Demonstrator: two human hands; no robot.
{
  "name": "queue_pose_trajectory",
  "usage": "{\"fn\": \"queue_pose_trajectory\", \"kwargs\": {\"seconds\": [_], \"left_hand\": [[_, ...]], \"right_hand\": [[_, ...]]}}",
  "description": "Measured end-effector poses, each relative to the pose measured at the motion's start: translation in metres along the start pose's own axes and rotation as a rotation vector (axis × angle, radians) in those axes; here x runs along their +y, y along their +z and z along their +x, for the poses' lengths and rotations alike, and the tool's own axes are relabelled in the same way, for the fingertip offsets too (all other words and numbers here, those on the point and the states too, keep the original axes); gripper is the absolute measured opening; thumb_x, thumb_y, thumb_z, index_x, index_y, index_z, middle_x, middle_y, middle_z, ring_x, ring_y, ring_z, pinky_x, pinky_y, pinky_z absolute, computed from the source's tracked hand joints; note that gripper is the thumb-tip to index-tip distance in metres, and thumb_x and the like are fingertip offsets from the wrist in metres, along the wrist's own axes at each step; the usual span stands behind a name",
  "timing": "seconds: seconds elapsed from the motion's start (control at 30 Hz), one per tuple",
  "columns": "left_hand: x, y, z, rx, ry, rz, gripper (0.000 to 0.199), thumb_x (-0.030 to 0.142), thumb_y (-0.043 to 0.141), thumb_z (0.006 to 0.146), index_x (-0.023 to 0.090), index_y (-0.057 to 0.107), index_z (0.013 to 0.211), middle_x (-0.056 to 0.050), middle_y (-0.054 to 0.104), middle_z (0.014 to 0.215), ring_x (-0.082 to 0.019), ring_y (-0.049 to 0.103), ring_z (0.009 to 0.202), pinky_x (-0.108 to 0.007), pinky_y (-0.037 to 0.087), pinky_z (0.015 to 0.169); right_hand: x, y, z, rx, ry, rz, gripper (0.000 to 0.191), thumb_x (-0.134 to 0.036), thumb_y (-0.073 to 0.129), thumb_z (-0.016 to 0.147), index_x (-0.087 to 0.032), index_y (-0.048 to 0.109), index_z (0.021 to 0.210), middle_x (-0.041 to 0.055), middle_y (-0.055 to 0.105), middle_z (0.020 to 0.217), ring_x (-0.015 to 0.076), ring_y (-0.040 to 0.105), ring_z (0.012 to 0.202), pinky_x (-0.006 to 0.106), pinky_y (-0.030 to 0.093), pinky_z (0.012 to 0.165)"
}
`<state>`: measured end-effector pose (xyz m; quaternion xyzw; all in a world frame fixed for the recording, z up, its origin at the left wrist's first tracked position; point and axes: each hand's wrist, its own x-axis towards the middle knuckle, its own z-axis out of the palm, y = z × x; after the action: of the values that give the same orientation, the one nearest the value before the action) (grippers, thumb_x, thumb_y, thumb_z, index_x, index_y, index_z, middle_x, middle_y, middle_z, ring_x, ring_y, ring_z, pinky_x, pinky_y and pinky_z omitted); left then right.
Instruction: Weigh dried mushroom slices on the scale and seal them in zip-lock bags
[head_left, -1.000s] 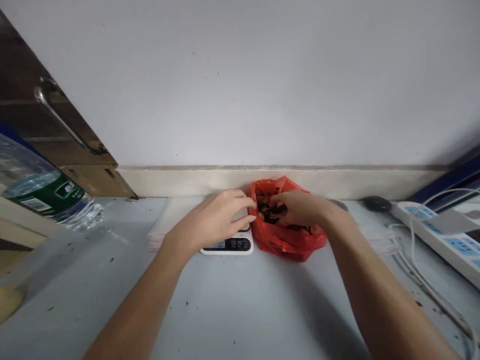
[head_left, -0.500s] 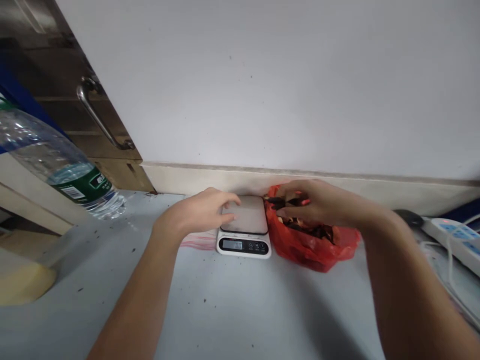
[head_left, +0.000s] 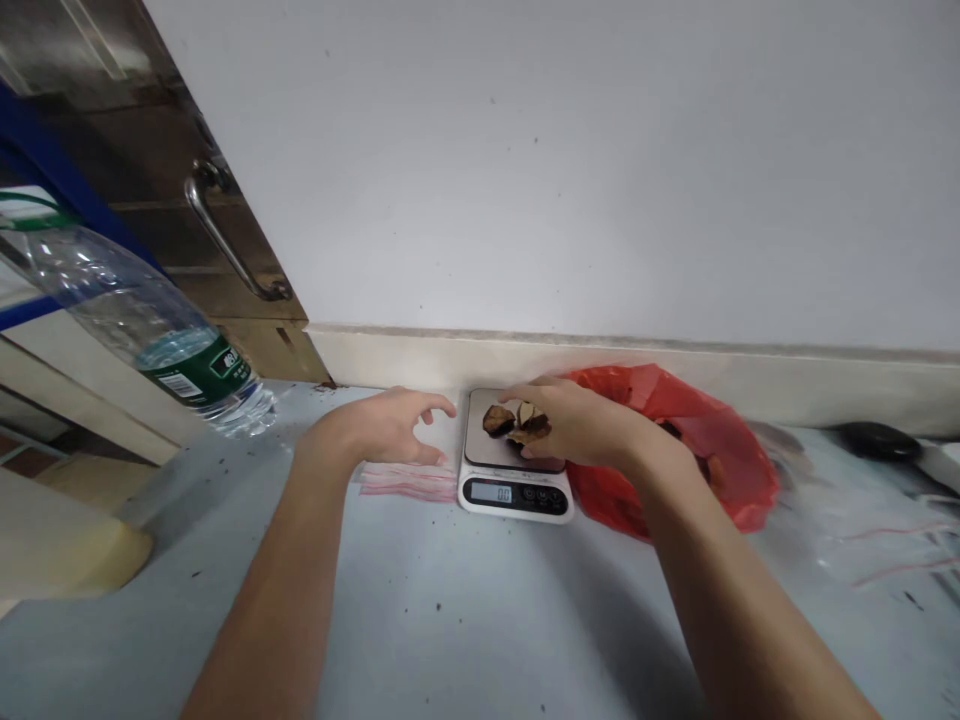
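A white digital scale [head_left: 517,508] reads 0.0 on its display. Brown dried pieces [head_left: 498,421] lie on its metal plate, and more of them are at the fingertips of my right hand [head_left: 574,420], which curls round them over the plate. My left hand [head_left: 394,425] is just left of the scale, thumb and fingers apart, with nothing between them. Under and beside it lie clear zip bags with pink-red seals [head_left: 405,481]. To the right of the scale sits an open red plastic bag [head_left: 739,455] holding dark pieces, partly hidden by my right forearm.
A large clear water bottle [head_left: 187,350] with a green label stands at the left, near a yellowish-white container [head_left: 90,550]. Behind is a white wall [head_left: 585,180]. More clear bags [head_left: 862,520] and a black object [head_left: 877,441] lie at the right.
My right hand has moved left from the red bag to the scale plate, where brown pieces now show. The red bag is more spread out, and the view has shifted slightly.
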<state>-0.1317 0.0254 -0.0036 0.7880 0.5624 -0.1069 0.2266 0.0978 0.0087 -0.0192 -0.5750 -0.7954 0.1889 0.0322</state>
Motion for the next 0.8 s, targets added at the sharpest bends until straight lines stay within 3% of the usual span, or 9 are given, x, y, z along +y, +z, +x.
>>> {"fn": "queue_pose_trajectory", "kwargs": {"seconds": [0.1, 0.23, 0.33, 0.5, 0.67, 0.8], "left_hand": [[-0.004, 0.001, 0.001, -0.026, -0.001, 0.049, 0.063, 0.037, 0.073, 0.071, 0.029, 0.064, 0.132, -0.01, 0.069, 0.129, -0.028, 0.068, 0.114, -0.033, 0.055, 0.087], [-0.005, 0.004, 0.008, -0.075, -0.025, 0.064, 0.029, 0.021, 0.061, 0.07, 0.023, 0.074, 0.096, -0.006, 0.077, 0.101, -0.024, 0.072, 0.087, -0.028, 0.053, 0.067], [-0.006, 0.003, 0.01, -0.056, -0.017, 0.033, 0.027, 0.016, 0.049, 0.077, 0.023, 0.074, 0.086, -0.005, 0.077, 0.089, -0.022, 0.071, 0.079, -0.028, 0.051, 0.063], [-0.004, -0.006, 0.001, 0.29, 0.155, -0.122, 0.023, 0.027, 0.052, 0.085, 0.024, 0.068, 0.101, -0.006, 0.076, 0.094, -0.024, 0.074, 0.089, -0.029, 0.054, 0.065], [0.014, -0.01, -0.01, 0.594, 0.295, -0.345, 0.017, 0.032, 0.062, 0.084, 0.025, 0.051, 0.095, 0.0, 0.073, 0.082, -0.022, 0.075, 0.08, -0.027, 0.055, 0.062], [0.03, -0.008, -0.014, 0.76, 0.381, -0.368, 0.021, 0.029, 0.065, 0.083, 0.024, 0.046, 0.087, 0.002, 0.07, 0.081, -0.018, 0.074, 0.075, -0.026, 0.059, 0.065]], "right_hand": [[0.002, -0.009, -0.007, -0.052, 0.084, 0.045, 0.063, -0.017, 0.07, 0.08, -0.031, 0.063, 0.14, 0.0096, 0.067, 0.135, 0.0276, 0.067, 0.117, 0.032, 0.054, 0.086], [0.009, -0.018, -0.014, 0.014, 0.075, 0.069, 0.046, -0.028, 0.065, 0.088, -0.029, 0.067, 0.134, 0.0065, 0.076, 0.117, 0.0268, 0.071, 0.105, 0.031, 0.054, 0.078], [0.014, -0.022, -0.016, 0.124, 0.054, 0.114, 0.037, -0.031, 0.062, 0.092, -0.027, 0.07, 0.128, 0.0058, 0.078, 0.107, 0.0239, 0.072, 0.099, 0.03, 0.054, 0.077], [0.007, -0.024, -0.019, 0.29, -0.084, 0.29, 0.027, -0.021, 0.054, 0.096, -0.023, 0.073, 0.115, 0.0048, 0.079, 0.101, 0.0179, 0.072, 0.085, 0.026, 0.053, 0.071], [-0.011, -0.017, -0.016, 0.121, -0.286, 0.443, 0.031, -0.03, 0.047, 0.102, -0.026, 0.069, 0.124, 0.0016, 0.077, 0.089, 0.0139, 0.065, 0.064, 0.027, 0.05, 0.061], [-0.016, -0.008, -0.009, 0.146, -0.316, 0.409, 0.027, -0.034, 0.049, 0.103, -0.021, 0.071, 0.105, 0.0033, 0.075, 0.085, 0.0152, 0.066, 0.069, 0.028, 0.05, 0.065]]}}
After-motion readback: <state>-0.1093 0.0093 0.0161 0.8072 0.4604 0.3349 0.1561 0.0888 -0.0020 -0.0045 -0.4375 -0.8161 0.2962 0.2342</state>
